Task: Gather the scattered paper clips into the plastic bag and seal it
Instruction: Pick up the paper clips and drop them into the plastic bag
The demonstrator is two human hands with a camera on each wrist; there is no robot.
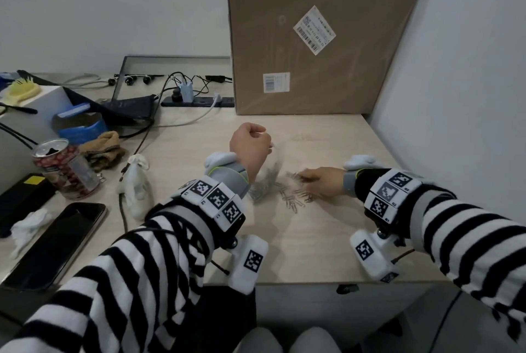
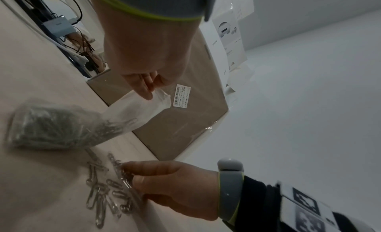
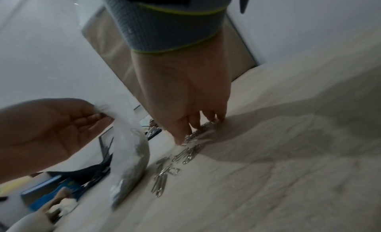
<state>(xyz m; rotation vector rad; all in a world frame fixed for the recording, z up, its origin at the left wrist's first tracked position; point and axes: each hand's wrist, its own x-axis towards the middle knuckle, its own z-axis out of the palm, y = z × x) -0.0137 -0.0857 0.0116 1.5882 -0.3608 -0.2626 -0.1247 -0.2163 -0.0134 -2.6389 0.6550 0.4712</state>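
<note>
My left hand (image 1: pixel 266 140) is raised above the table and pinches the top edge of a clear plastic bag (image 1: pixel 266 179). The bag's bottom rests on the table (image 1: pixel 313 253), bulging with many silver paper clips. In the left wrist view the left hand (image 2: pixel 152 92) holds the bag (image 2: pixel 62 126) by its mouth. Several loose paper clips (image 1: pixel 296 199) lie just right of the bag. My right hand (image 1: pixel 306 177) is down on them, thumb and fingers pinching a few clips (image 2: pixel 125 175). In the right wrist view its fingertips (image 3: pixel 181 137) touch the clips (image 3: pixel 164 172) on the table.
A large cardboard box (image 1: pixel 313 39) stands against the wall behind the hands. On the left are a drink can (image 1: pixel 62 167), a phone (image 1: pixel 57 244), a white pouch (image 1: pixel 136 181), a power strip (image 1: pixel 199 100) and cables. A wall closes the right side.
</note>
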